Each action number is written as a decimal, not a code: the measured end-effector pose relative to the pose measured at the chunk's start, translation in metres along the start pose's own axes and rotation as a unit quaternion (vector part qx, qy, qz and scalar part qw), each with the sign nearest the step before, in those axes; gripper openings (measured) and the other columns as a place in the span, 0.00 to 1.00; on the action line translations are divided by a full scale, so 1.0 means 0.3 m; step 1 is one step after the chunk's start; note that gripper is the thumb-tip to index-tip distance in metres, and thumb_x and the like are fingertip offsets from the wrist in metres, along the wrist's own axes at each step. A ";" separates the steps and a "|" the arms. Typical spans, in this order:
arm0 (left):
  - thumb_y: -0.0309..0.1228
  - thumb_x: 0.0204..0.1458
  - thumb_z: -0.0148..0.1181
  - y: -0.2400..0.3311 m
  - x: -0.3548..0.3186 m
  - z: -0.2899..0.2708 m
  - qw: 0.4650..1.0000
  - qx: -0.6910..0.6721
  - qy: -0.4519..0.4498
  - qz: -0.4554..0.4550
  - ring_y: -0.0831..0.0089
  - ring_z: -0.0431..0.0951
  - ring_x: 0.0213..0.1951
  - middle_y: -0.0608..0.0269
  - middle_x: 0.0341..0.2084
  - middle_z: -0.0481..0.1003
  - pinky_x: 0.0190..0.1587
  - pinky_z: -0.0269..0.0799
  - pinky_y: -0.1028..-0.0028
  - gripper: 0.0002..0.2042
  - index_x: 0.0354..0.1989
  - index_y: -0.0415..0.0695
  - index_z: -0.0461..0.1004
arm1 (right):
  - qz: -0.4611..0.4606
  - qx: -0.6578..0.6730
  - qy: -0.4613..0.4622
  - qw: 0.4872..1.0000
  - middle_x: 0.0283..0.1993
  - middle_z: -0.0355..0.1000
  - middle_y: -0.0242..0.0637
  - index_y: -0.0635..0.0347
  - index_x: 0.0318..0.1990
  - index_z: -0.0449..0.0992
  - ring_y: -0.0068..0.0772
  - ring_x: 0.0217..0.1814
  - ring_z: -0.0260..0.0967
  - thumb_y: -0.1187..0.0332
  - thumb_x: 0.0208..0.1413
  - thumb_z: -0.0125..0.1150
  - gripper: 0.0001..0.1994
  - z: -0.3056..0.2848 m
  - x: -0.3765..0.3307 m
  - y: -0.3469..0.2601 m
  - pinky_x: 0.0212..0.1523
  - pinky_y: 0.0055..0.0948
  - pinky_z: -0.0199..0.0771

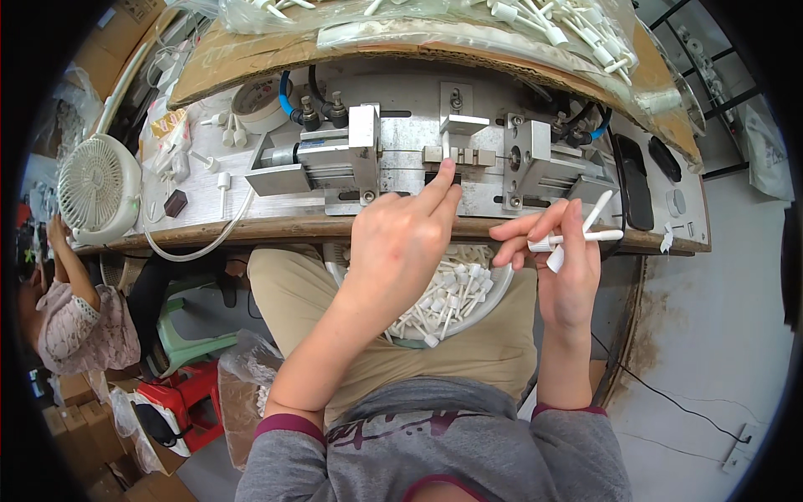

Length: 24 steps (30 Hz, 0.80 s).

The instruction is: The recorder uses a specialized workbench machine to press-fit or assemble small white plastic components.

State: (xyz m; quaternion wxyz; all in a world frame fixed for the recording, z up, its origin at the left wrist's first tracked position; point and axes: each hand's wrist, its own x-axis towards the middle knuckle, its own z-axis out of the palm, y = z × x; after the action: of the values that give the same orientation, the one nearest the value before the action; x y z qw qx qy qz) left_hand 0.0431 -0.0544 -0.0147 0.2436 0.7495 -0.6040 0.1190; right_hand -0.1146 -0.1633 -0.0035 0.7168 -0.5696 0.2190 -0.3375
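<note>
My left hand (400, 243) reaches over the table edge, index finger stretched out. Its fingertip touches a white plastic stick (446, 144) at the small metal holder (477, 156) in the middle of a bench fixture; the thumb is hidden. Metal clamp blocks flank the holder, one on the left (364, 151) and one on the right (527, 159). To the right, my right hand (569, 276) is raised with white capped sticks (602, 235) crossed between its fingers. On my lap, partly behind my left hand, a white bowl (500, 293) holds many similar capped sticks (456, 289).
A cardboard shelf (251, 63) with bagged white pieces (577, 33) overhangs the fixture. A white fan (100, 184), a tape roll (259, 105) and loose capped pieces stand left; a black phone-like case (633, 180) lies right. Another person (88, 314) sits at far left near stools.
</note>
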 end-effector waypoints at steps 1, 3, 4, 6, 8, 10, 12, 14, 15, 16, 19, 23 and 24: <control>0.28 0.41 0.70 -0.003 0.011 -0.009 1.000 -0.003 -0.007 0.004 0.68 0.79 0.25 0.63 0.48 0.79 0.30 0.74 0.72 0.13 0.38 0.43 0.81 | 0.006 0.006 0.024 1.000 0.31 0.77 0.54 0.61 0.29 0.69 0.31 0.24 0.75 0.55 0.72 0.36 0.23 0.006 0.000 0.002 0.27 0.24 0.69; 0.29 0.41 0.70 -0.016 0.041 -0.023 1.000 -0.008 -0.019 0.013 0.67 0.79 0.24 0.64 0.47 0.80 0.30 0.74 0.72 0.13 0.37 0.43 0.82 | 0.003 -0.018 0.030 0.999 0.30 0.77 0.52 0.61 0.29 0.69 0.29 0.22 0.73 0.54 0.72 0.36 0.24 0.007 0.000 0.004 0.25 0.23 0.68; 0.29 0.41 0.70 -0.018 0.041 -0.020 1.000 -0.013 -0.020 0.012 0.67 0.79 0.24 0.64 0.46 0.80 0.30 0.74 0.72 0.13 0.37 0.43 0.82 | 0.002 -0.031 0.034 0.999 0.29 0.77 0.51 0.61 0.29 0.69 0.29 0.21 0.73 0.53 0.72 0.36 0.25 0.007 -0.002 0.004 0.24 0.23 0.68; 0.29 0.41 0.70 -0.023 0.037 -0.017 1.000 -0.020 -0.019 0.009 0.66 0.79 0.25 0.65 0.46 0.80 0.30 0.75 0.71 0.12 0.37 0.43 0.82 | 0.036 0.017 0.011 0.999 0.28 0.76 0.50 0.62 0.27 0.70 0.27 0.19 0.70 0.52 0.72 0.36 0.26 0.003 -0.013 0.000 0.22 0.22 0.66; 0.29 0.41 0.70 -0.023 0.032 -0.012 0.999 -0.043 -0.015 -0.002 0.65 0.79 0.25 0.64 0.47 0.80 0.30 0.75 0.71 0.13 0.37 0.43 0.82 | 0.040 0.034 0.017 0.998 0.26 0.76 0.49 0.62 0.26 0.71 0.26 0.17 0.68 0.51 0.72 0.36 0.28 0.008 -0.019 0.000 0.19 0.20 0.64; 0.29 0.41 0.70 -0.019 0.030 -0.017 0.998 -0.054 -0.014 -0.009 0.65 0.80 0.26 0.63 0.47 0.80 0.31 0.75 0.70 0.13 0.38 0.43 0.81 | 0.015 0.019 0.051 0.998 0.25 0.76 0.48 0.62 0.25 0.72 0.24 0.15 0.66 0.50 0.71 0.36 0.29 0.027 -0.023 0.011 0.17 0.19 0.62; 0.30 0.41 0.70 -0.008 0.022 -0.035 0.999 -0.050 -0.015 -0.015 0.65 0.81 0.28 0.62 0.47 0.80 0.32 0.75 0.70 0.14 0.39 0.43 0.81 | 0.027 0.003 0.056 0.998 0.23 0.75 0.46 0.62 0.25 0.72 0.23 0.14 0.66 0.50 0.71 0.36 0.29 0.029 -0.024 0.012 0.17 0.18 0.62; 0.30 0.41 0.71 0.010 0.001 -0.053 0.987 -0.150 0.035 0.036 0.65 0.81 0.30 0.61 0.43 0.80 0.33 0.76 0.69 0.15 0.40 0.43 0.80 | 0.043 -0.023 0.054 0.997 0.21 0.74 0.42 0.61 0.24 0.72 0.21 0.13 0.65 0.50 0.71 0.36 0.29 0.028 -0.027 0.021 0.17 0.18 0.61; 0.30 0.41 0.71 0.021 -0.011 -0.062 0.976 -0.201 0.059 0.061 0.66 0.81 0.32 0.61 0.41 0.80 0.33 0.76 0.69 0.16 0.40 0.43 0.79 | 0.054 -0.042 0.050 0.996 0.20 0.74 0.40 0.61 0.24 0.72 0.21 0.13 0.65 0.50 0.71 0.37 0.29 0.025 -0.029 0.030 0.17 0.18 0.61; 0.30 0.40 0.71 0.043 -0.021 -0.073 0.971 -0.226 0.041 0.063 0.66 0.81 0.32 0.62 0.38 0.80 0.33 0.76 0.70 0.16 0.40 0.43 0.79 | 0.064 -0.062 0.046 0.995 0.19 0.73 0.38 0.60 0.23 0.72 0.20 0.13 0.64 0.49 0.71 0.37 0.29 0.026 -0.031 0.034 0.17 0.18 0.61; 0.26 0.39 0.72 0.088 -0.051 -0.083 0.964 -0.257 0.010 0.067 0.66 0.80 0.33 0.62 0.32 0.78 0.33 0.76 0.72 0.16 0.39 0.41 0.78 | 0.054 -0.132 0.038 0.989 0.16 0.64 0.24 0.59 0.23 0.73 0.11 0.18 0.56 0.52 0.70 0.43 0.26 0.077 -0.034 0.068 0.18 0.17 0.54; 0.23 0.39 0.70 0.055 -0.065 -0.067 0.961 -0.270 0.058 0.027 0.67 0.80 0.32 0.59 0.35 0.77 0.32 0.76 0.72 0.16 0.40 0.41 0.79 | 0.062 -0.106 0.028 0.992 0.16 0.63 0.23 0.60 0.26 0.73 0.10 0.19 0.54 0.55 0.70 0.45 0.23 0.095 -0.015 0.078 0.20 0.17 0.51; 0.22 0.39 0.70 0.041 -0.061 -0.072 0.963 -0.262 0.063 0.005 0.67 0.80 0.32 0.59 0.36 0.77 0.32 0.76 0.72 0.15 0.40 0.40 0.79 | 0.059 -0.110 0.033 0.992 0.16 0.60 0.22 0.60 0.27 0.73 0.10 0.18 0.52 0.56 0.70 0.45 0.22 0.094 -0.004 0.067 0.19 0.17 0.50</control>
State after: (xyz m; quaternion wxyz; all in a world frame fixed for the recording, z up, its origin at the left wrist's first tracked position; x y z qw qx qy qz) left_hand 0.0295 -0.0298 -0.0024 0.4680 0.6473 -0.6016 0.0052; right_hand -0.0910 -0.1409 -0.0157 0.6609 -0.6192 0.3121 -0.2870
